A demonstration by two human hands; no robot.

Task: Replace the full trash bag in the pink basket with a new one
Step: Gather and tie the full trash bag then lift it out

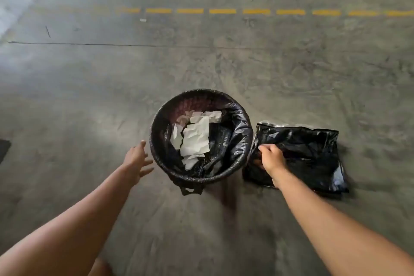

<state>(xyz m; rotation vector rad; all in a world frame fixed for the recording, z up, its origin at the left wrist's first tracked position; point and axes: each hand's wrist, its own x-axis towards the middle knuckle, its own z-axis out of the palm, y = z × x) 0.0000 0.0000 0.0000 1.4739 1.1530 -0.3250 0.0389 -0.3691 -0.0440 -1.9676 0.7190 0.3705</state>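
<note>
Head camera looks down on a bare concrete floor [89, 96] where the basket [237, 171] stands, its pink weave showing only faintly through the liner on the far inner wall. Nothing of the swap looks done yet: the full trash bag [237, 132] is in place, its black edge folded over the rim all the way round, with crumpled white paper [197, 134] lying inside. A knotted tail of the bag hangs down the near side. What remains, by my reading, is lifting that bag out, opening the new one and fitting it over the rim. The new bag [313, 150] lies flat and folded on the floor just beside the basket on its right. The right hand [272, 159] is on the new bag's near-left corner, fingers curled down and pinching the plastic, so it appears to be gripping it, though the fingertips are partly hidden. The left hand [135, 160] is open, fingers spread, holding nothing, close to the basket's left rim but not touching it.
</note>
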